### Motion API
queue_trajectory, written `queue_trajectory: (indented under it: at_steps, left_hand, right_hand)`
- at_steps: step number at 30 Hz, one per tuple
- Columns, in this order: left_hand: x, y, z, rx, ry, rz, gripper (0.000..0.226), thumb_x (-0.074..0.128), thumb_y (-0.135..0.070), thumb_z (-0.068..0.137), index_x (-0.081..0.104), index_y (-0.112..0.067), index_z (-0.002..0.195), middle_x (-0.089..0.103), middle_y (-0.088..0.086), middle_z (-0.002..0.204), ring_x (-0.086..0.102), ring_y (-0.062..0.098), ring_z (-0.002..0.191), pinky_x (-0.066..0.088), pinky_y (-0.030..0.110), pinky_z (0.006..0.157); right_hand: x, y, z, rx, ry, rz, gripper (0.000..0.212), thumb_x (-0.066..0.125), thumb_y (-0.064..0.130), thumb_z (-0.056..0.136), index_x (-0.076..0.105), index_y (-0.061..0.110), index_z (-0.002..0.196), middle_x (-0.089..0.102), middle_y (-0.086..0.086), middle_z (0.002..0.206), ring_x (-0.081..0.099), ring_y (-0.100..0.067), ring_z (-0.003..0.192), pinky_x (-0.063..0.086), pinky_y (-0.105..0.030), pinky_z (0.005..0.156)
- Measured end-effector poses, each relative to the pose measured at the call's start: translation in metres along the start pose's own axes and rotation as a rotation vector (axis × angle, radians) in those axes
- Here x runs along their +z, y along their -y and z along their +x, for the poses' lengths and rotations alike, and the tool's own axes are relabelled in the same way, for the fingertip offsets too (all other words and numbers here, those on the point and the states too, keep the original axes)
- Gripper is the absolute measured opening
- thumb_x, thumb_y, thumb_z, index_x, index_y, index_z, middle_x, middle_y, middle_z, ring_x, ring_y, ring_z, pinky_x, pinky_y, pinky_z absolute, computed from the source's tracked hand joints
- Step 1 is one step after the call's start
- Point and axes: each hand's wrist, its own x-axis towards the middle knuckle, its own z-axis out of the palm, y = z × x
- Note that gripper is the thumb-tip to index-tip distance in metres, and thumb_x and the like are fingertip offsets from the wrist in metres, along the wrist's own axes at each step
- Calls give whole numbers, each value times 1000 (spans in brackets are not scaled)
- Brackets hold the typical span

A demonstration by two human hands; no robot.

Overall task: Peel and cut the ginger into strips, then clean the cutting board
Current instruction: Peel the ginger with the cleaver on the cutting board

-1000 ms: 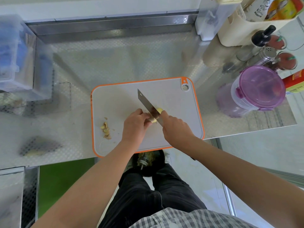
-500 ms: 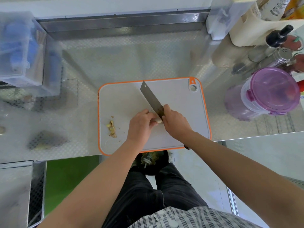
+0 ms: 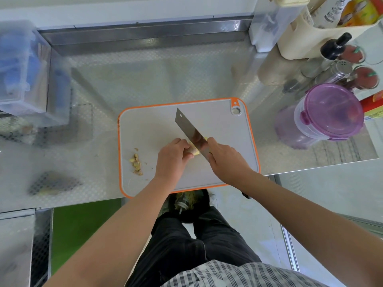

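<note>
Two hands meet over the near middle of the cutting board (image 3: 149, 125), and everything that matters sits within that grip. Nearest the camera, below the grip, both forearms reach up past dark trousers and a checked shirt hem. The left hand (image 3: 172, 157) has its fingers curled round the ginger (image 3: 193, 152), pinning it low over the board. Touching it on the other side, the right hand (image 3: 224, 160) is wrapped tight on the handle of the knife (image 3: 190, 131). The broad blade lies across the ginger and points away and to the left of the grip.

Bare yellow flesh shows at the ginger's far end, just past the blade, while the part by the left fingers looks tan. I judge the peeling to be under way and not finished. A small heap of peelings (image 3: 136, 163) lies on the board to the left of the grip, well apart from it. No strips are to be seen anywhere, so the cutting seems not yet begun, and the board, with scraps on it, is still to be cleaned.

Farther off, beyond the board, the steel counter (image 3: 145, 75) runs to the back wall. To the far right of the grip stands a purple-lidded container (image 3: 333, 112).
</note>
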Motion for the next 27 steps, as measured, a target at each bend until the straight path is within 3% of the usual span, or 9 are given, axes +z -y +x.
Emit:
queue_trajectory:
  at_steps: [2, 7, 14, 20, 23, 27]
  left_hand:
    - [0, 0, 0, -3, -2, -6, 23, 81, -15, 72, 69, -6, 89, 67, 6, 87, 63, 28, 73, 52, 37, 66]
    - [-1, 0, 0, 2, 3, -5, 23, 81, -15, 72, 69, -5, 89, 67, 6, 86, 63, 28, 72, 52, 38, 65]
    - [1, -1, 0, 18, 3, 30, 19, 81, -12, 71, 69, -6, 85, 64, 6, 80, 61, 29, 69, 47, 35, 60]
    - [0, -1, -3, 58, -9, 31, 17, 80, -9, 72, 67, -7, 82, 61, 4, 77, 59, 25, 67, 40, 27, 57]
    - [0, 0, -2, 68, 0, 24, 15, 78, -13, 76, 67, -8, 85, 61, 2, 80, 60, 23, 70, 45, 30, 58]
    - [1, 2, -1, 67, 12, 16, 15, 78, -14, 77, 68, -7, 87, 62, 3, 80, 60, 24, 70, 49, 35, 60]
  right_hand:
    - [0, 0, 0, 11, 12, -4, 10, 37, 9, 95, 32, 13, 102, 35, 4, 65, 40, -22, 56, 29, -33, 52]
    - [3, -2, -4, 10, 26, -35, 25, 37, 10, 96, 32, 11, 121, 35, 5, 66, 41, -20, 57, 32, -31, 53]
    - [8, -1, -5, 27, 39, -66, 29, 38, 10, 96, 32, 12, 124, 48, -3, 78, 50, -24, 63, 39, -33, 56]
    - [28, 0, 21, 63, 37, -7, 34, 37, 7, 95, 32, 8, 128, 53, -7, 84, 50, -31, 68, 34, -34, 56]
    - [31, -6, 20, 87, 29, 45, 26, 38, 15, 98, 35, 8, 124, 59, -12, 93, 56, -38, 78, 41, -38, 63]
    - [22, -12, 20, 39, 22, 98, 10, 39, 19, 99, 32, 13, 101, 43, -1, 70, 47, -35, 65, 33, -35, 56]
